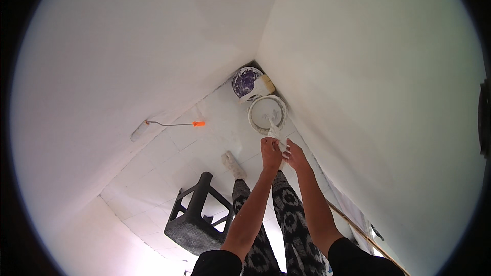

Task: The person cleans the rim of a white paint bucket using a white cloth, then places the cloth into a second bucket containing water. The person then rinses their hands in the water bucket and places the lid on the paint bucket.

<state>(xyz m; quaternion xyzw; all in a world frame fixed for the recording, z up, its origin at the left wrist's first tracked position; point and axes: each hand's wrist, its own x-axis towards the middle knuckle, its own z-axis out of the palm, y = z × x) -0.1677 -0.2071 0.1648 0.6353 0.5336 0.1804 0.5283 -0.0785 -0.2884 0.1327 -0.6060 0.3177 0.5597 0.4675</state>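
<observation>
My left hand (271, 154) and my right hand (295, 154) are close together in front of my legs, fingers closed on a crumpled white bag or cloth (276, 133). Whether it is plastic or fabric I cannot tell. Gathered between my fingers, it spreads toward a round bucket (250, 119) with a whitish rim. Pale grey-white material shows inside the bucket. Beyond it, in the corner, stands a second bucket with a purple, white-smeared top (245, 79). Across that lies a wide white blade-like tool with a yellowish block-shaped part (267, 84).
A paint roller (174, 124) with an orange handle rests against the left wall's foot. The black plastic stool (197, 225) is left of my legs. My sock-covered left foot (233, 165) is on the tiles. A long thin pole (358, 229) runs along the right wall.
</observation>
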